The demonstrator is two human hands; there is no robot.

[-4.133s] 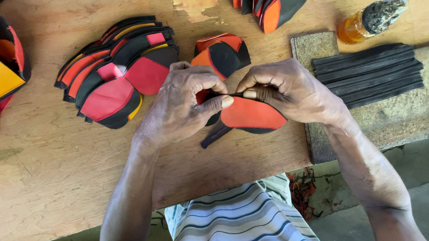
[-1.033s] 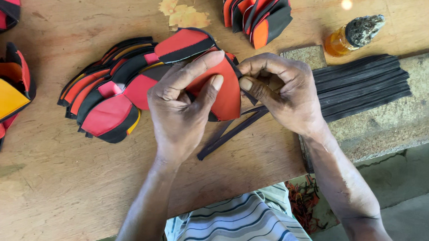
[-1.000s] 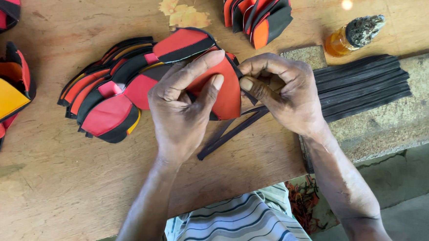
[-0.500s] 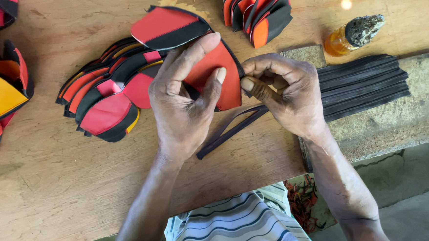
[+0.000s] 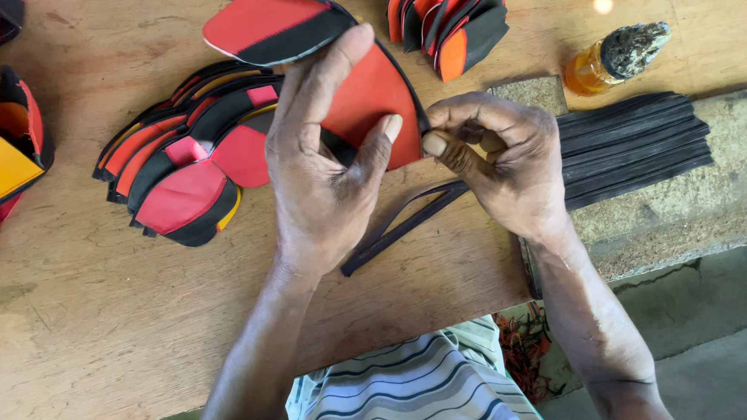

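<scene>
Between both hands, the red-and-black piece [image 5: 371,91] sits clamped by left grip [image 5: 329,161] and right grip [image 5: 499,161].

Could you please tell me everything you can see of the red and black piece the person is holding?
The red and black piece is a thin, flat, curved panel, seemingly leather or vinyl: red faces with black edging. The left hand holds it above the wooden table, fingers spread across it. The right hand pinches its right edge, where a black strip trails down.

bench [image 5: 60,338]: worn matt wood; red piece [image 5: 371,99]: smooth matt leather-like; strips [image 5: 632,147]: matt blk rubbery
</scene>
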